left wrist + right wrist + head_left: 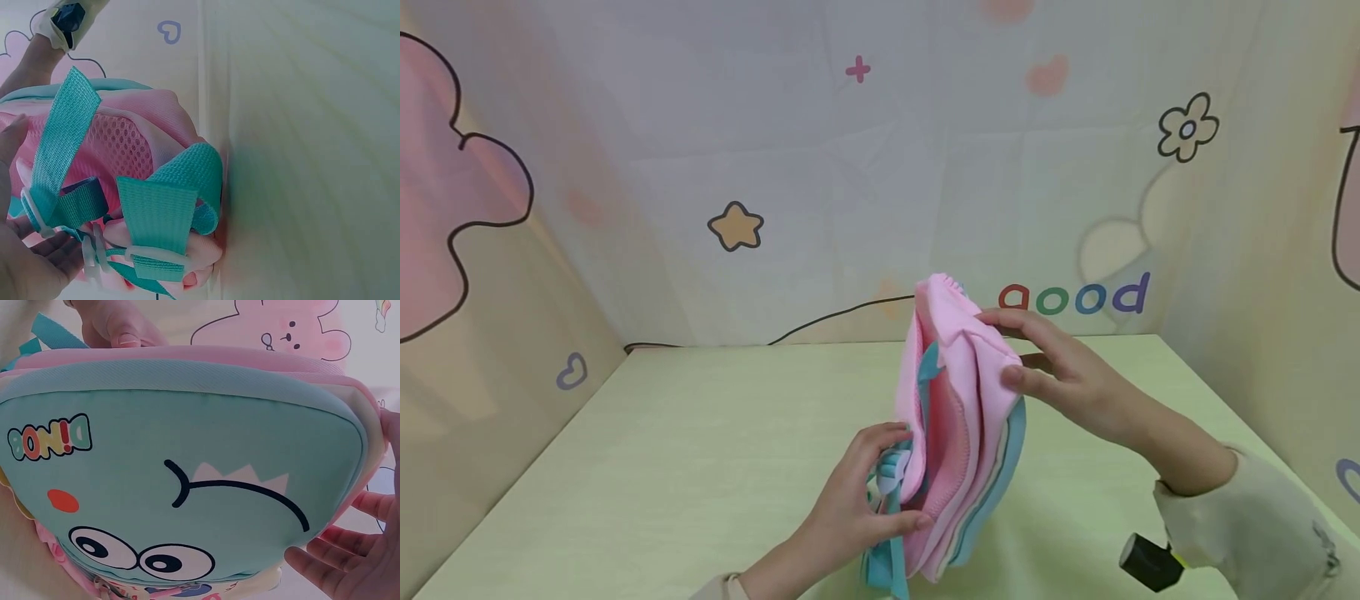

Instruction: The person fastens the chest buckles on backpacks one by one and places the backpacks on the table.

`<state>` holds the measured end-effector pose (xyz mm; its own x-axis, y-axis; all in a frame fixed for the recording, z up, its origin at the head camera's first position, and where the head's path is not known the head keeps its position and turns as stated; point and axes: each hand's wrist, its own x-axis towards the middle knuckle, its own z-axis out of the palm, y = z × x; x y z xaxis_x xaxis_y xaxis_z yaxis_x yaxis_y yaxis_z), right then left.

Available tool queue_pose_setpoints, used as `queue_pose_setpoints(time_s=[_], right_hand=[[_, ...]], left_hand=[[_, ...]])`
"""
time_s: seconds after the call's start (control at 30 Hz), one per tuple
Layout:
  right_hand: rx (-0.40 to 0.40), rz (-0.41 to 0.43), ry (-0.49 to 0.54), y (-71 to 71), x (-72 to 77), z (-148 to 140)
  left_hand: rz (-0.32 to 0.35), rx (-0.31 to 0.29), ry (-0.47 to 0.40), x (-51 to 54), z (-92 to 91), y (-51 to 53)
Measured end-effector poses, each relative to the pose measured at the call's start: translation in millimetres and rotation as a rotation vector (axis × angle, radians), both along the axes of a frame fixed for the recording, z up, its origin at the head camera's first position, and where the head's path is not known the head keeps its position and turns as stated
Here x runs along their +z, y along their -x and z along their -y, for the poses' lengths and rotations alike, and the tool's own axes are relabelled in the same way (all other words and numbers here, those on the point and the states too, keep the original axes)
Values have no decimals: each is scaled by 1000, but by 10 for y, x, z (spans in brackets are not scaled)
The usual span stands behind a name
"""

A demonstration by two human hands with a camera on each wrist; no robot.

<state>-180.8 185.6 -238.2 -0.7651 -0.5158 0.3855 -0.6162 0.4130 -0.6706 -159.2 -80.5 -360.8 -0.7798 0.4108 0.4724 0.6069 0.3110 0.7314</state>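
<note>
A small pink and teal backpack [947, 358] stands tilted on the table, its zipped mouth open toward me. On its teal front panel [144, 462] are a dinosaur face and lettering, upside down in the right wrist view. My left hand [861, 492] grips the strap side of the bag by the edge of the mouth, thumb at the opening. In the left wrist view, teal webbing straps [159, 219] with pale buckles hang by the left hand [31, 262]. At the opposite side, my right hand [1075, 379] touches the upper corner with spread fingers [322, 565]. The bag's inside is mostly hidden.
The pale green table [700, 442] extends around the bag. A printed cloth backdrop [820, 167] rises behind it and at both sides. A black device [1150, 562] sits by my right sleeve [1247, 517].
</note>
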Motion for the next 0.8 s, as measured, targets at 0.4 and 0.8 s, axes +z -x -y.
queue_pose_setpoints(time_s=[0.4,0.8], right_hand=[[-15,8,11,-29,-38,-77],[-2,37,61,-59,-101,-162]], left_hand=[[-29,-43,40,0,-25,9],[-53,-61,87,0,-56,-3]])
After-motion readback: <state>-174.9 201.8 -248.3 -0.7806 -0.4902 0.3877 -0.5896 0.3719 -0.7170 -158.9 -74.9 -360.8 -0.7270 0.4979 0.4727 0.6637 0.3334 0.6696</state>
